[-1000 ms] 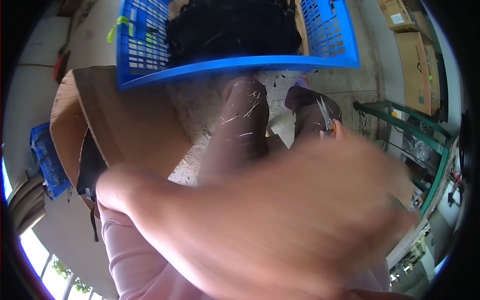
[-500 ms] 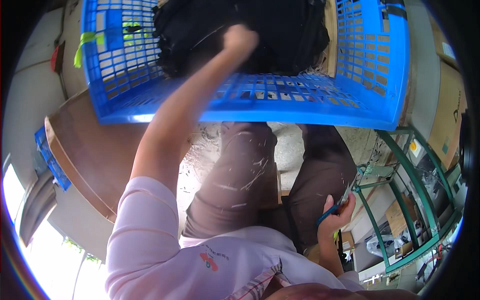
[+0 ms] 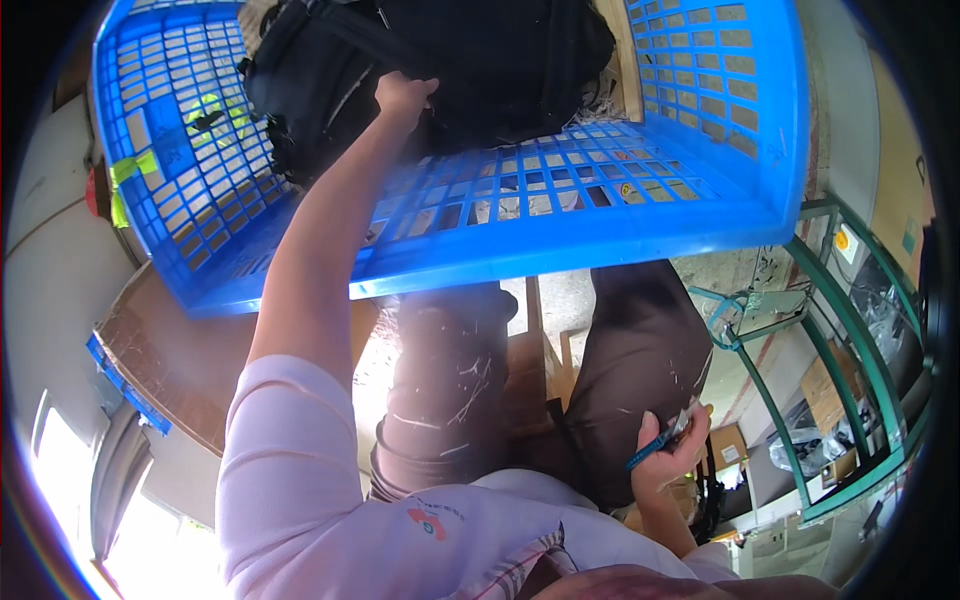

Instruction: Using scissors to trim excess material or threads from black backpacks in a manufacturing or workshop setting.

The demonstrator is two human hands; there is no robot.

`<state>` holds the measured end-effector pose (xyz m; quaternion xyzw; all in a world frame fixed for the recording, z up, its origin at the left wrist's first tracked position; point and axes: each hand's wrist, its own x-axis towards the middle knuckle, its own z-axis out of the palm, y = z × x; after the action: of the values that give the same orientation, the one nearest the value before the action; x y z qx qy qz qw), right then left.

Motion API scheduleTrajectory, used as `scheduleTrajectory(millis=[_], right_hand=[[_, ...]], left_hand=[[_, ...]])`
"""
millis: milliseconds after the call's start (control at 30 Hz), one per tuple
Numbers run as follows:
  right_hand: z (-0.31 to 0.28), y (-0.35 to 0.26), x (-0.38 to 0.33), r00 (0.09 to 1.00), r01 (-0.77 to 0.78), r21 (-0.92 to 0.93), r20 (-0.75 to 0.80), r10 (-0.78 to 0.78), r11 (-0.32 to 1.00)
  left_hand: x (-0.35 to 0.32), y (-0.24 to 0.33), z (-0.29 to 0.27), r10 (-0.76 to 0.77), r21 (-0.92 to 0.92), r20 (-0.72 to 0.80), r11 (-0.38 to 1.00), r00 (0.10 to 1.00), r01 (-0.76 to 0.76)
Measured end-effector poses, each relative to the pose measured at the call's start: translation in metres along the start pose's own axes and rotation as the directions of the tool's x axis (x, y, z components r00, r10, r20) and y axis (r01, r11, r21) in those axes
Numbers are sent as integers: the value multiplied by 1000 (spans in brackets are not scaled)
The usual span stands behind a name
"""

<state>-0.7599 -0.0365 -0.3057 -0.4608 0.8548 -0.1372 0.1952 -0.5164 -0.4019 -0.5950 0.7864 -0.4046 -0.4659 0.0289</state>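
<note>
Backpack (image 3: 450, 60) inside crate (image 3: 600, 215)

Crate (image 3: 600, 215): blue moulded plastic, lattice walls, slight sheen. Bag (image 3: 470, 60): black woven cloth, matt. Trousers (image 3: 450, 390): dark brown cloth, matt, flecked with pale fibres. Sleeve (image 3: 290, 470): pale pink soft cloth. Board (image 3: 190, 360): brown, matt, rough-looking. Frame (image 3: 850, 340): green painted metal, smooth. Tool (image 3: 660, 445): blue plastic handle.

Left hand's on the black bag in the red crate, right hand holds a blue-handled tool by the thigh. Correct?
Not quite: the crate is blue, not red, as the head view shows. The rest stands: the left hand is on the black bag inside it, and the right hand holds a blue-handled tool by the thigh.
</note>
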Motion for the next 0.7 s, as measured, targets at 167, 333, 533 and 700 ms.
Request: scheduleTrajectory(millis=[167,333,533,700], right_hand=[[9,-3,8,998,-66,91,-13,68,994],[18,1,9,992,21,231,-124,8,973],[25,9,12,971,132,231,-225,-79,964],[28,15,19,934,266,209,-297,-198,941]], left_hand=[[-34,41,-48,250,21,-25,968,968,-250],[-81,65,-82,259,-391,-86,879,962,-272],[-160,105,-200,510,-530,-159,679,846,-509],[-286,130,-298,768,-347,-140,552,624,-758]])
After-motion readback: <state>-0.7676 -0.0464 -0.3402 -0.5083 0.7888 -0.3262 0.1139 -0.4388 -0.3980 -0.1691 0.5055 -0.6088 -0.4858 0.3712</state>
